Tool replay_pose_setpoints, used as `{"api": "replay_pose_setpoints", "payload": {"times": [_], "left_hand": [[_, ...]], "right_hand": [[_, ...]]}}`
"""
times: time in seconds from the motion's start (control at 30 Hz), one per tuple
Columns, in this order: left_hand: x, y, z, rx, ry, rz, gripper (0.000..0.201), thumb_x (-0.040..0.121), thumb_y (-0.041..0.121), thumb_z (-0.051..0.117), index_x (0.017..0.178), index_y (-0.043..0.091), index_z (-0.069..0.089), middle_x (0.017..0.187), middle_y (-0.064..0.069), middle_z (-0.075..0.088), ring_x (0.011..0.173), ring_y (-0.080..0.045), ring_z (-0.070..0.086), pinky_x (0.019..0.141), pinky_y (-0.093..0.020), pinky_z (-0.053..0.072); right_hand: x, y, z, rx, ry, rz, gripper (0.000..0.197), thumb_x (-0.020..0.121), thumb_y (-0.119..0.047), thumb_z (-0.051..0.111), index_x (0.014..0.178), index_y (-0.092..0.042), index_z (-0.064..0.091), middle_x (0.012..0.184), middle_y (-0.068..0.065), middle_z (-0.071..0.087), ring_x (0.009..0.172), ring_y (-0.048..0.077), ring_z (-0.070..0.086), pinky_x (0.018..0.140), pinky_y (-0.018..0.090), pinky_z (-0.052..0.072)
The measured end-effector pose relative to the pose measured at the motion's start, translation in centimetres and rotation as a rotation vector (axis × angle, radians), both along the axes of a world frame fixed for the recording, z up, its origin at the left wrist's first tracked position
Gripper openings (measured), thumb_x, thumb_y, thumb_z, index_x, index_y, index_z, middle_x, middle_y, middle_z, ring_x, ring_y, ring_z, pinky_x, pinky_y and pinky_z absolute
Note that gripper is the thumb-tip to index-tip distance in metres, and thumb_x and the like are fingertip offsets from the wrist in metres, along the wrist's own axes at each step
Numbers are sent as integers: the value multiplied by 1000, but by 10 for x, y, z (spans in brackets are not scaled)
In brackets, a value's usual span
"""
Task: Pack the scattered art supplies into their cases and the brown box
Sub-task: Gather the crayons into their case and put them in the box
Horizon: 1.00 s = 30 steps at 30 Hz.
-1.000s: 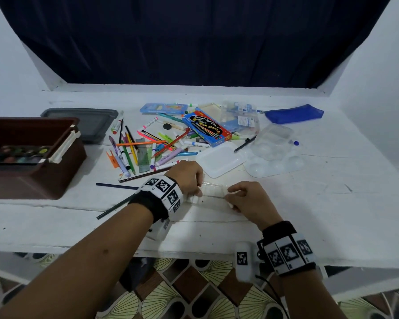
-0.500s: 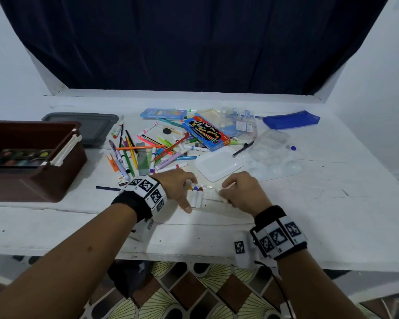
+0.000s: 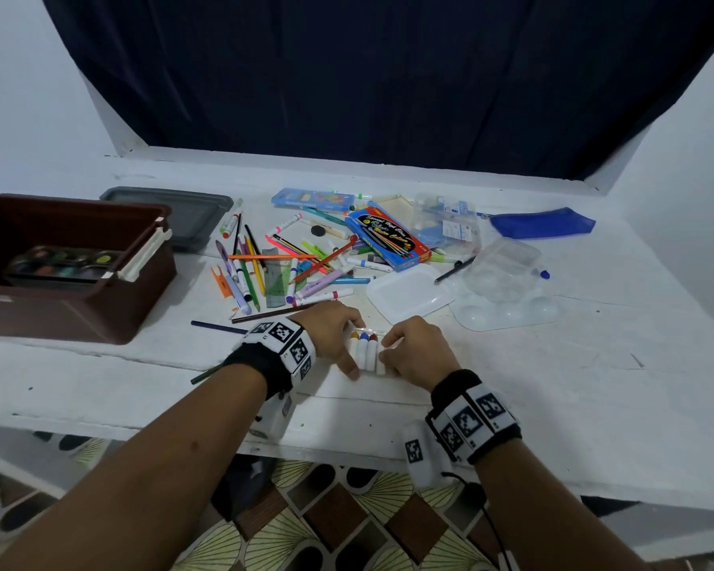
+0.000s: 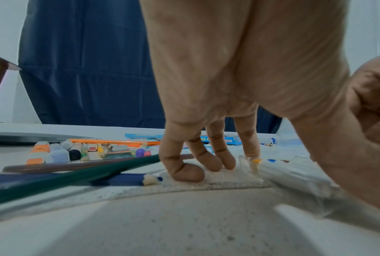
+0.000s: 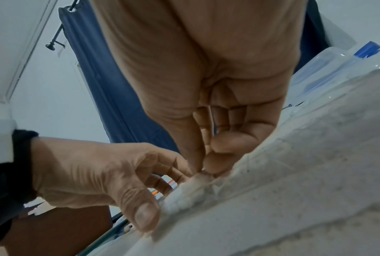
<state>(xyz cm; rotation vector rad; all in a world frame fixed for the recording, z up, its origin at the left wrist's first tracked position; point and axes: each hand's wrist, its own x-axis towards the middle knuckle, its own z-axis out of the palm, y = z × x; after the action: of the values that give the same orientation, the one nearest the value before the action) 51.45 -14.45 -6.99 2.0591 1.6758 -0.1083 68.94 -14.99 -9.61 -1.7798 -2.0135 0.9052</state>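
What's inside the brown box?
A paint palette with round colour pans lies inside the brown box, beside a cream strip. The box's near wall hides whatever lies lower.

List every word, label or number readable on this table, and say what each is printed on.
"Water Color", in script: blue box with the red edge; the line above is too blurred.
Flat blue box at the back: print unreadable.
Clear packets: labels too small.
Wristbands: square coded markers, no words.

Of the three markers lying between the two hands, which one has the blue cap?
The middle marker: its cap is blue, with the yellow-capped one on its left and the red-capped one on its right.
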Motion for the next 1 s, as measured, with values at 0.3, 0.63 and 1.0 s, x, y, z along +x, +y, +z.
{"api": "replay_pose_setpoints", "payload": {"times": [0.3,0.63,1.0], "left_hand": [[-2,2,-4,-6,-34,20,77,62,42,89,128,25,54,116,4,54,102,-14,49,84,-24,38],[-2,3,-5,15,-22,28,81,59,47,89,128,24,54,119,2,55,106,-16,51,88,-27,43],[-3,2,-5,10,-19,16,81,63,44,88,132,21,52,124,-1,55,110,-18,51,86,-25,41]], "right_hand": [[5,5,6,-55,-21,79,24,77,-21,78,99,-14,69,92,4,69,79,15,64,60,21,46],[1,16,16,-41,-161,216,38,72,-21,85,101,-14,63,91,5,68,77,17,66,64,25,50],[-11,20,25,40,-394,410,38,77,-25,82,107,-11,62,99,4,60,89,19,55,70,27,41]]}}
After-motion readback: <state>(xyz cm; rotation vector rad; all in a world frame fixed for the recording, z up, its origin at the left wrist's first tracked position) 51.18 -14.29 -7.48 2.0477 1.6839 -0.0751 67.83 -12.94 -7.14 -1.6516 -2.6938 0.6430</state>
